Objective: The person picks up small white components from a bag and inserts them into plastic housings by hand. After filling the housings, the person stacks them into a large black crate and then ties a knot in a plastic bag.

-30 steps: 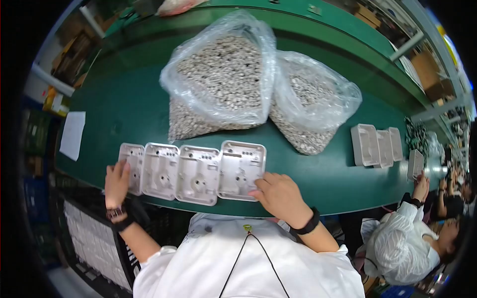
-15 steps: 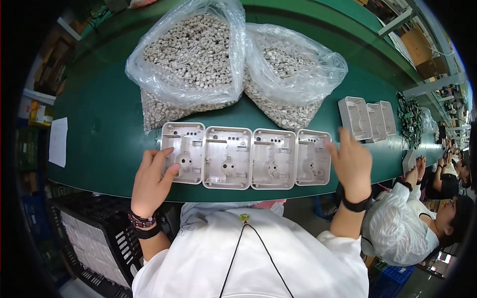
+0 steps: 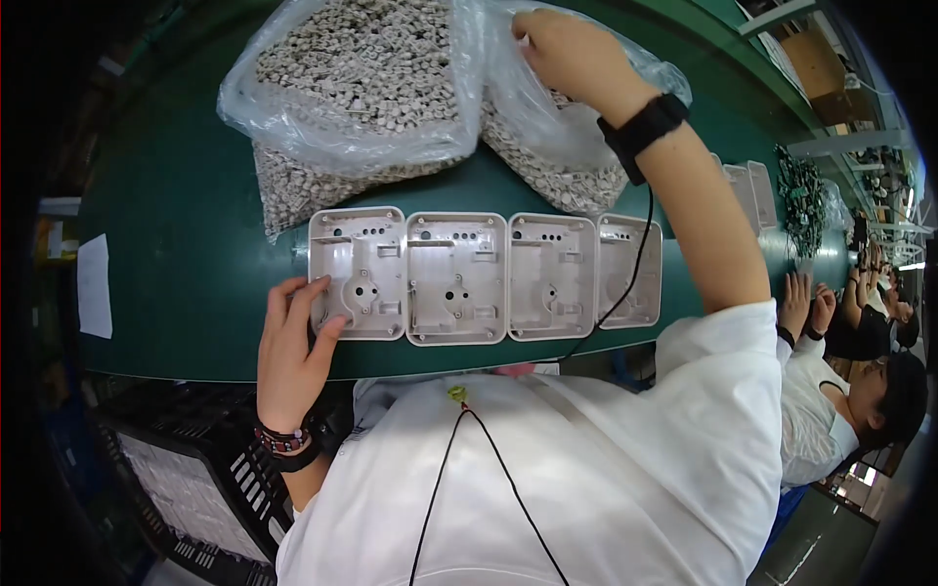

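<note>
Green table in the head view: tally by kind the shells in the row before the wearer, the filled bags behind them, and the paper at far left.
Pale plastic shells: 4
Clear bags of small pale parts: 2
White paper sheet: 1
Total: 7

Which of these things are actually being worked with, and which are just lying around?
Apparently in use:
left hand at the leftmost grey case
right hand over the right bag of small parts
three neighbouring cases

Apparently lying about:
paper sheet
black crate
cardboard box
</note>
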Motion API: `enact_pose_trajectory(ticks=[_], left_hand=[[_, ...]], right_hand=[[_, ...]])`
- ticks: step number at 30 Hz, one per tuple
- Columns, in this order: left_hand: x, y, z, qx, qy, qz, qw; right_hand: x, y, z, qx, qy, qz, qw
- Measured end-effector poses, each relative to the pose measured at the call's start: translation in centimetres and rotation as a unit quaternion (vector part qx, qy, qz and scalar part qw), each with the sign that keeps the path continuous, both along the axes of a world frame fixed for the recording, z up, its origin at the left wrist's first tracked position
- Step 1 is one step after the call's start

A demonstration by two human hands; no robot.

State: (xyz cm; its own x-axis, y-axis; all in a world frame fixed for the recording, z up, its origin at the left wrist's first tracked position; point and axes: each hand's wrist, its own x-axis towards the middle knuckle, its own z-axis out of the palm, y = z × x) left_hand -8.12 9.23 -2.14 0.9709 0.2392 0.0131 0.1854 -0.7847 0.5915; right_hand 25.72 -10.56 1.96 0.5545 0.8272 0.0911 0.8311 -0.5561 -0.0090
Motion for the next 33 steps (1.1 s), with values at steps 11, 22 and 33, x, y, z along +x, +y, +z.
enact_pose_trajectory(ticks=[11,22,33], left_hand=[[1.5,0.2,0.6,-0.002,-0.025,0.046,0.999],[0.2,1.4,0.8,-0.096,-0.127,0.112,0.981],[3.7,-0.7,5.2,-0.120,-0.279,0.053,0.951]], right_hand=[[-5.9,10.4,-4.0,0.150,-0.093,0.135,0.975],[-3.6,11.4,-2.0,0.177,0.084,0.107,0.975],[-1.6,12.0,-0.6,0.272,0.209,-0.012,0.939]])
